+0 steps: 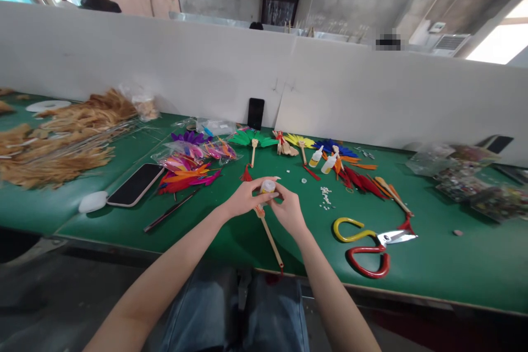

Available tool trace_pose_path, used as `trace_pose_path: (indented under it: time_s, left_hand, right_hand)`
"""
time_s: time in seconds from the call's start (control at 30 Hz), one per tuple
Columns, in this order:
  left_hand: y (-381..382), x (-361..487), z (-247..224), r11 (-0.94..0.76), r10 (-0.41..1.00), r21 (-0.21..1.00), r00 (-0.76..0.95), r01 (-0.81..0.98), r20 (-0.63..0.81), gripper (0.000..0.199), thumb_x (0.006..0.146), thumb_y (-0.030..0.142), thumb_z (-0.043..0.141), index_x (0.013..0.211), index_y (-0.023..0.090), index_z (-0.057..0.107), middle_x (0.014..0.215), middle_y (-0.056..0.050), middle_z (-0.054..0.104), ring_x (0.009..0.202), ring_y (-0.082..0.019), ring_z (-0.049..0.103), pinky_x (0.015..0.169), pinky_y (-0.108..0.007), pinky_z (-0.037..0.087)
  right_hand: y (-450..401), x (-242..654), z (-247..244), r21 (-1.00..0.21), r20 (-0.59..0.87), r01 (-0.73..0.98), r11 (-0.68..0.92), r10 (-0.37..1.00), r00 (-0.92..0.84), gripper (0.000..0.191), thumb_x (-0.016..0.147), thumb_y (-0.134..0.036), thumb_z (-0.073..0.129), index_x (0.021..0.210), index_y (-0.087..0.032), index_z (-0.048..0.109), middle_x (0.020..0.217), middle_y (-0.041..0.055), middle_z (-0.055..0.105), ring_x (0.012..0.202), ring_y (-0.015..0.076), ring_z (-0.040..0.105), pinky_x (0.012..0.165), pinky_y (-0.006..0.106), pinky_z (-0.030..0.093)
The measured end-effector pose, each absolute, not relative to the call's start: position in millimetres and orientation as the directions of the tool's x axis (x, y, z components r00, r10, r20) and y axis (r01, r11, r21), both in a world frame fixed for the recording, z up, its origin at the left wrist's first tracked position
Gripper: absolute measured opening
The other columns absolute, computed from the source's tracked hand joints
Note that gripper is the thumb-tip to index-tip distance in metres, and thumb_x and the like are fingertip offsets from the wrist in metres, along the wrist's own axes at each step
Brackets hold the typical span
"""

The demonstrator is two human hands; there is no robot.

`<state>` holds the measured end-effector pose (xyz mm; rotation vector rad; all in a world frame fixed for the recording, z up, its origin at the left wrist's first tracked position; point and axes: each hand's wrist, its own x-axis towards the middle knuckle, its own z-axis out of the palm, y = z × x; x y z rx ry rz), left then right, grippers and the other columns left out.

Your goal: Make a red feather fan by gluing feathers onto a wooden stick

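A small whitish bottle (268, 186) with some yellow on its side sits between my two hands, its round end facing up. My left hand (244, 197) closes on it from the left, fingers round its far side. From the right, the thumb and fingers of my right hand (287, 208) grip the same bottle. Beneath the hands a pale wooden handle (271, 239) lies on the green table, with a red cord at its near end; its upper part is largely hidden. Small white beads (325, 197) are scattered right of my hands.
Scissors (379, 237) with yellow and red handles lie open at right. Two glue bottles (315, 157) stand near feather fans, including a green fan (254, 138). At left are a phone (136, 184), tweezers (171, 210) and colourful feathers (185, 176). A white partition (206, 66) borders the table.
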<state>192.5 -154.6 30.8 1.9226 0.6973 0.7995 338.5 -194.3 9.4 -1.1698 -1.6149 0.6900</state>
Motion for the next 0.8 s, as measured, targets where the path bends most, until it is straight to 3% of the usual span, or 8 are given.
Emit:
trace_pose_path:
  time_s: [0.43, 0.8]
  left_hand:
    - [-147.5, 193.1, 20.2, -0.405, 0.746, 0.905, 0.618, 0.128, 0.246, 0.046, 0.081, 0.040, 0.058, 0.122, 0.020, 0.053, 0.110, -0.004, 0.063, 0.100, -0.021, 0.058, 0.085, -0.030, 0.047]
    - [-148.4, 192.2, 24.0, -0.434, 0.742, 0.892, 0.612, 0.126, 0.275, 0.047, 0.080, 0.041, 0.057, 0.121, 0.019, 0.053, 0.111, -0.005, 0.064, 0.095, -0.021, 0.061, 0.081, -0.029, 0.049]
  right_hand:
    - [-190.1, 338.6, 4.0, -0.860, 0.377, 0.358, 0.363, 0.925, -0.031, 0.029, 0.076, -0.017, 0.051, 0.103, -0.015, 0.061, 0.089, 0.0062, 0.069, 0.078, 0.0218, 0.066, 0.069, 0.031, 0.053]
    - [-188.1, 339.2, 5.5, -0.852, 0.383, 0.370, 0.370, 0.923, -0.040, 0.029, 0.076, -0.019, 0.052, 0.103, -0.016, 0.061, 0.088, 0.0053, 0.069, 0.079, 0.0217, 0.066, 0.069, 0.031, 0.053]
